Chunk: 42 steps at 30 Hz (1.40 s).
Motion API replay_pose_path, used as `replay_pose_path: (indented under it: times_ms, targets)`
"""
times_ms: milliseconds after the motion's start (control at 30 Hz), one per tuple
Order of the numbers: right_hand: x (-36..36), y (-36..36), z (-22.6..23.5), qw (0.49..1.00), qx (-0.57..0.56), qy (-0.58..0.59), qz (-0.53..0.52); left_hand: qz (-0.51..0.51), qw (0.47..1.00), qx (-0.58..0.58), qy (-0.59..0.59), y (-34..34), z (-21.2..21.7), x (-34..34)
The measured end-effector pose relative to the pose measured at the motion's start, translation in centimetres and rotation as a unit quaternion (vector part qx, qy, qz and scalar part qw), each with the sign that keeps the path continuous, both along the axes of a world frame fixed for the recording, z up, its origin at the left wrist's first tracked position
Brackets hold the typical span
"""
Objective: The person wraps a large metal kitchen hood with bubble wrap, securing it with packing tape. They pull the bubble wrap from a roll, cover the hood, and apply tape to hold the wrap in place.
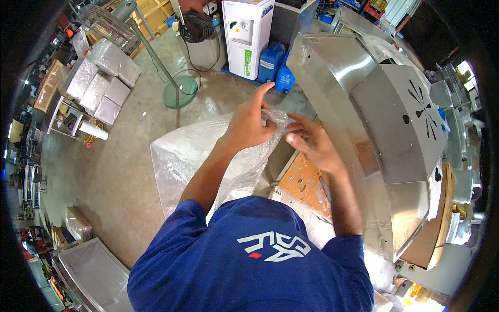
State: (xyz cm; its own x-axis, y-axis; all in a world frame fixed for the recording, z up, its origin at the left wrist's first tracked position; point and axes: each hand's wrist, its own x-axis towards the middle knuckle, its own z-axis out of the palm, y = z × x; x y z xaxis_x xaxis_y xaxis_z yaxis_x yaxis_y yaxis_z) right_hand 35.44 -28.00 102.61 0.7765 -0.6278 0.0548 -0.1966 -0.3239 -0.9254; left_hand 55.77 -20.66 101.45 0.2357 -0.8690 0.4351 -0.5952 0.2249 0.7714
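Note:
A big clear sheet of bubble wrap (195, 151) hangs in front of me, spreading down to the left. My left hand (245, 127) is closed on its bunched upper edge, with the index finger stuck out and up. Just right of that edge is my right hand (314, 145), its fingers bent and apart, with the fingertips close to the wrap. Whether they touch it I cannot tell. Beyond my right hand stands a large stainless-steel housing (364, 119) with a vented panel, partly covered in clear wrap. An orange, scuffed board (306, 182) lies below my hands.
A pedestal fan with a green base (180, 92) stands ahead on the concrete floor. Behind it are a white water dispenser (246, 41) and blue water jugs (275, 65). Wrapped boxes (99, 86) are stacked at left, a framed panel (93, 273) lies lower left.

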Motion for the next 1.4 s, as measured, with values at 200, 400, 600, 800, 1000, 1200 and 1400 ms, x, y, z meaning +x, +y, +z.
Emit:
replay_pose_path:
  times_ms: [200,400,600,800,1000,1200,1400]
  targets:
    - [6.1,5.0,-1.8,0.975,-0.036,-0.055,-0.212,0.025,1.000,0.014,0.004,1.4,-1.1,1.2]
    - [8.2,6.4,-2.0,0.939,-0.157,-0.030,-0.306,-0.013,0.999,0.041,0.025,2.3,-2.4,1.8]
    - [2.2,9.2,0.6,0.937,-0.141,-0.123,-0.296,-0.200,0.963,0.152,-0.099,5.8,-6.3,8.6]
    - [-9.6,10.4,4.8,0.907,-0.209,-0.185,-0.316,-0.213,0.891,0.343,-0.209,10.3,-15.6,15.9]
    - [-24.3,16.8,9.5,0.863,-0.338,-0.175,-0.333,-0.197,0.859,0.344,-0.324,11.2,-22.8,14.8]
    - [-40.8,27.0,12.2,0.789,-0.321,-0.172,-0.495,-0.188,0.810,0.367,-0.417,14.2,-23.3,12.1]
    - [-56.3,39.5,15.3,0.714,-0.256,-0.100,-0.644,-0.143,0.858,0.345,-0.352,18.1,-29.6,8.3]
